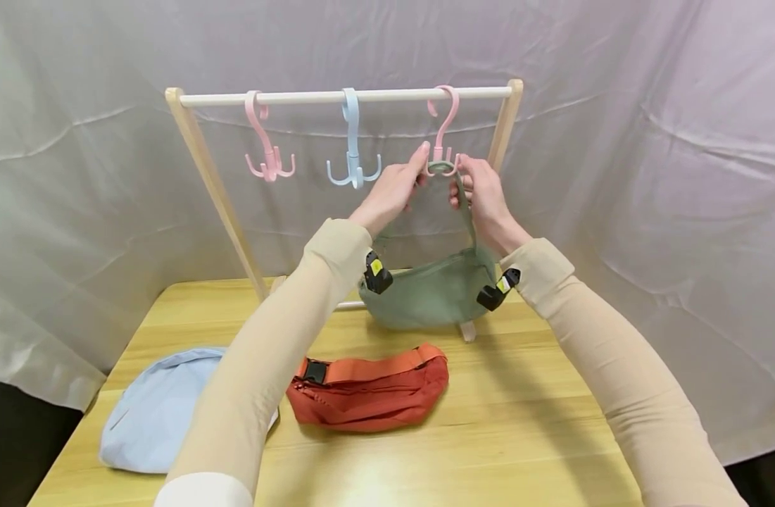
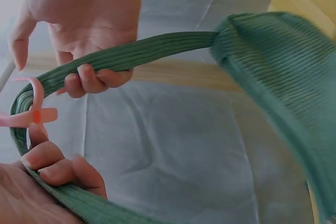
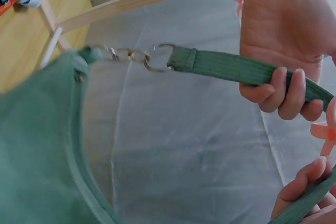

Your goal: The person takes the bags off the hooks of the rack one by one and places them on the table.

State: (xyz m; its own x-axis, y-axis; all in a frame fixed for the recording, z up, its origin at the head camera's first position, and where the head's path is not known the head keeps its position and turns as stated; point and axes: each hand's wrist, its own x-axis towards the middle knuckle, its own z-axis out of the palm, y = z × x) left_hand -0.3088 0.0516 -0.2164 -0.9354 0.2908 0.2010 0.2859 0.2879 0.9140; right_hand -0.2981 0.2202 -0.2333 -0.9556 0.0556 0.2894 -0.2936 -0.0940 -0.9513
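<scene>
A green bag [image 1: 428,296] with a ribbed strap [image 2: 163,48] hangs under the right-hand pink hook [image 1: 439,151]. The top of the strap bends round among the prongs of this hook. My left hand [image 1: 395,186] grips the strap left of the prongs, fingers curled about it. On the other side my right hand [image 1: 486,197] holds the strap with its lower fingers, its index finger close to a prong. In the right wrist view, metal rings [image 3: 128,54] join one strap end to the bag.
A white rod [image 1: 305,97] on a wooden frame [image 1: 216,190] also carries a pink hook [image 1: 270,158] and a light blue hook [image 1: 353,134]. On the table [image 1: 488,451] lie a red-orange waist bag [image 1: 368,405] and a light blue bag [image 1: 159,415], partly hidden by my left sleeve.
</scene>
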